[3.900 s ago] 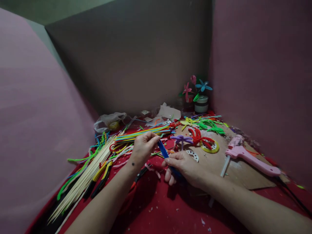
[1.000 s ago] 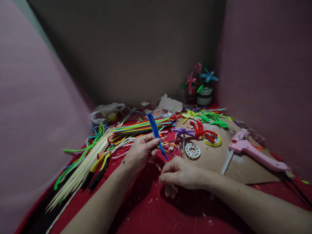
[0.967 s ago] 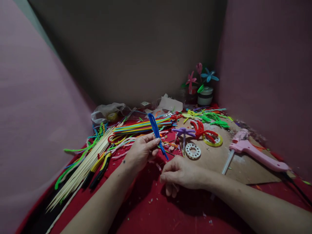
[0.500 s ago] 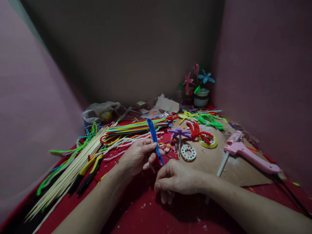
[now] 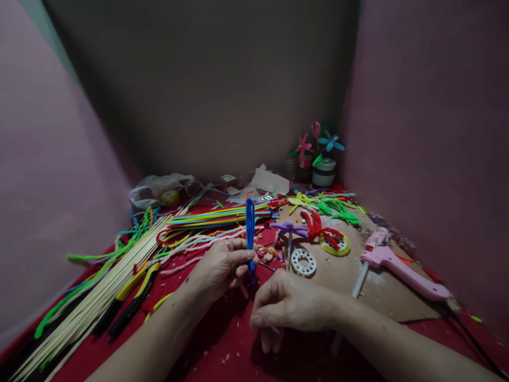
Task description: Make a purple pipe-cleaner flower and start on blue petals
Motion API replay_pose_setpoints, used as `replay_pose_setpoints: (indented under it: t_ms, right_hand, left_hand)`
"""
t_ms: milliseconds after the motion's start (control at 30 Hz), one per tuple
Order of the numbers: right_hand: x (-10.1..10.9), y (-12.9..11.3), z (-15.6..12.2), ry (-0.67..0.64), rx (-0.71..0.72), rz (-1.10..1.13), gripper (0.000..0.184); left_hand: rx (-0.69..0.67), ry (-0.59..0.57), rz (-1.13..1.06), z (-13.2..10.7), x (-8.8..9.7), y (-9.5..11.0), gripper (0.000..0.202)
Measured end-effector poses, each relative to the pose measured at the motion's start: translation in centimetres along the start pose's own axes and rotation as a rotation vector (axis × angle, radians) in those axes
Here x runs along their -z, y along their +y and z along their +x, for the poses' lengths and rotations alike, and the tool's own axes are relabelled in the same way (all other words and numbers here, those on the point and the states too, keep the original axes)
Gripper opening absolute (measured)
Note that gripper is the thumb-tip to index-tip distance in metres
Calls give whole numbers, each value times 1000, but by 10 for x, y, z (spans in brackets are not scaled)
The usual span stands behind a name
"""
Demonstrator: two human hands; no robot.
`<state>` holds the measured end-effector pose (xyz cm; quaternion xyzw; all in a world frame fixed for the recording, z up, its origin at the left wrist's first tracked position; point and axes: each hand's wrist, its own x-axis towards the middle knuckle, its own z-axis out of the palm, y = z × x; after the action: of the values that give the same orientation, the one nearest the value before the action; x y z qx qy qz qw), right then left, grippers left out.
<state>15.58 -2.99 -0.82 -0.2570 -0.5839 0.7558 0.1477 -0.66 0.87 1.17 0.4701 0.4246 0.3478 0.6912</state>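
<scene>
A blue pipe cleaner point(image 5: 249, 225), bent into a long narrow loop, stands upright between the thumb and fingers of my left hand point(image 5: 222, 266). Its lower end pokes out beneath those fingers. Just right of that end is my right hand point(image 5: 292, 302), fingers curled together and knuckles up. Whether anything sits in its fingertips is hidden from me. Beyond it, a purple pipe-cleaner flower point(image 5: 291, 229) and a white ring with holes point(image 5: 304, 262) rest around the edge of a cardboard sheet point(image 5: 382, 302).
Wooden sticks point(image 5: 91, 297) and yellow-black pliers point(image 5: 129, 300) lie at left. Bundled pipe cleaners point(image 5: 218, 216) lie behind my hands. A pink glue gun point(image 5: 409, 273) rests on the cardboard, its cord trailing right. Pipe-cleaner flowers point(image 5: 331, 141) stand in a pot point(image 5: 324, 172) at the back.
The blue loop has turned from a leftward lean to upright, and its lower end now shows apart from my right hand. The whole view has shifted slightly.
</scene>
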Motion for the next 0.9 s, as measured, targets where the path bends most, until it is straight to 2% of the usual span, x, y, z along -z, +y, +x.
replay_pose_setpoints:
  t_ms: [300,433,633,767,900]
  right_hand:
    - [4,-6,-6,-7,-34,-39,12]
    - [16,-25,-15,92,1,-120,18]
    - [55,-42,-37,324,180,-232,27]
    - [69,-40,-42,366,263,-213,28]
    - [66,-41,-41,364,247,-223,28]
  left_hand:
    - [37,-7,-8,-2,-8,-2,16]
    - [48,-43,-5,-2,-12,-4,14]
    - [61,-75,59,-4,-13,-5,24]
    - [92,-84,107,-3,-11,-7,20]
    - [157,-79,158,-2,-11,-9,15]
